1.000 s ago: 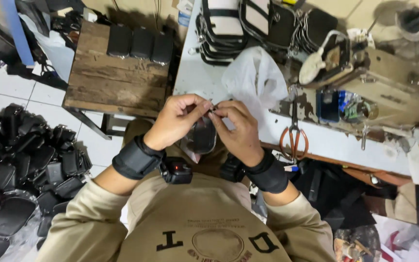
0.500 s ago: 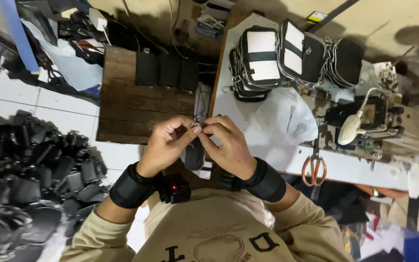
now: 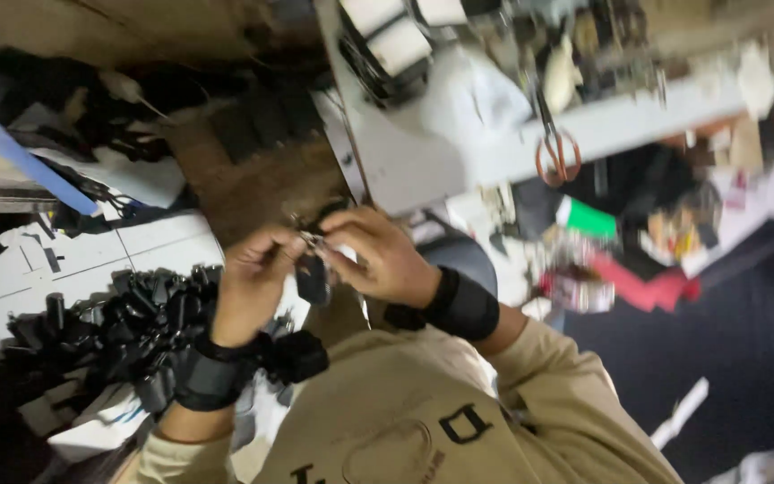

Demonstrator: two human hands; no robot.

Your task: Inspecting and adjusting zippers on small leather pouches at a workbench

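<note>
Head view shows a small black piece with a bit of metal hardware at its top, pinched between the fingers of the left hand and the right hand, held in the air above the lap just near of the white worktop. Judging by that grip, this piece looks mid-assembly, not yet set down. A large heap of similar black pieces lies on the floor to the left, while orange-handled scissors rest untouched on the worktop.
</note>
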